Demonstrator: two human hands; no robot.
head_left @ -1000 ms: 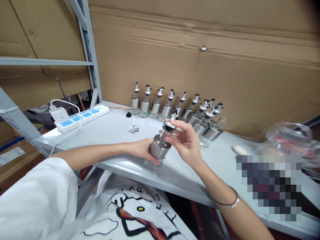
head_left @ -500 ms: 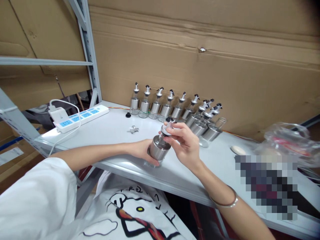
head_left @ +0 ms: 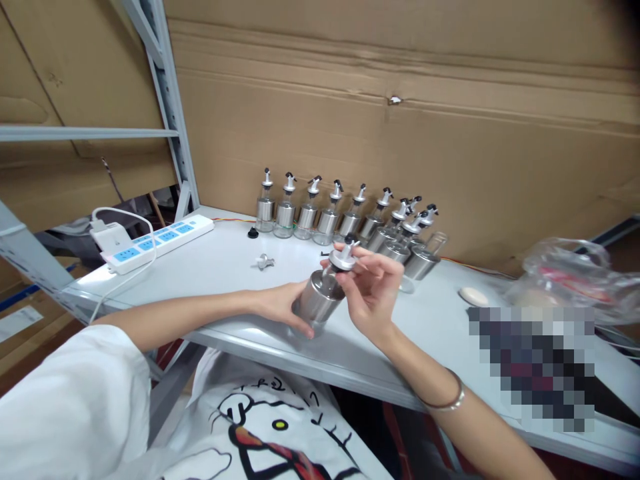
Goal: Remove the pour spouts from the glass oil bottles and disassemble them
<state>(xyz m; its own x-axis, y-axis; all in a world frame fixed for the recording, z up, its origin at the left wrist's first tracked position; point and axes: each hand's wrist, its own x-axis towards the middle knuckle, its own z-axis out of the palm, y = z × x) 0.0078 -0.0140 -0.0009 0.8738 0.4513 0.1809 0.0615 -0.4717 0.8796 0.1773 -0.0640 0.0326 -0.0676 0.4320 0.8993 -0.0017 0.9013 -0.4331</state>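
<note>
My left hand [head_left: 284, 305] is wrapped round the lower body of an oil bottle [head_left: 319, 299], clear glass with a steel sleeve. The bottle leans to the right near the table's front edge. Its silver and black pour spout [head_left: 343, 259] sits at the neck, pinched between the thumb and fingers of my right hand [head_left: 374, 287]. How deep the spout sits is hard to make out. Beyond my left hand lie a loose silver spout piece [head_left: 265, 261] and a small black stopper [head_left: 253, 233].
Several similar bottles with spouts [head_left: 328, 219] line the back of the table. At their right end is a bottle without a spout [head_left: 423, 261]. A power strip [head_left: 160, 241] is on the left. To the right are a pale oval object [head_left: 473, 296] and clear plastic bags [head_left: 575, 277].
The held bottle tilts slightly more to the right. My right hand has turned around the spout, its fingers more spread behind it. The view has shifted slightly.
</note>
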